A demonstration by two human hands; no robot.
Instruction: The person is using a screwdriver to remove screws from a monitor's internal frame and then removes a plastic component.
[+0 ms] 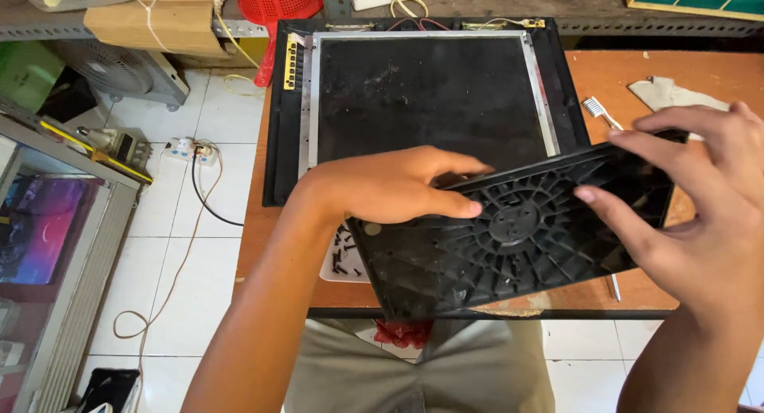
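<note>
Nearest the camera, two bare forearms rise from the lower edge of the view over a lap in grey-beige cloth. Both hands grip a black moulded plastic back cover with ribbed spokes around a round hub [517, 230], held tilted above the front edge of the brown wooden worktop [700, 75], its ribbed inner side up. The left hand [390, 186] lies palm-down over the cover's upper left part, fingers stretched flat across the ribs, thumb tucked under the edge. The right hand [700, 198] clasps the cover's right end, fingers curled over the far rim and thumb pressing on the ribbed face near the hub.

Behind the cover, flat on the worktop, lies a large dark rectangular display panel in a silver metal frame [426, 95], resting in a black housing; the cover overlaps its near right corner in the view. Small black screws [342, 258] sit scattered on a white piece just beside the cover's left edge. A white toothbrush [598, 112] lies to the right of the panel, with a crumpled grey cloth [672, 95] beyond it. On the white tiled floor to the left, a white power strip [189, 150] trails a black cable.
</note>
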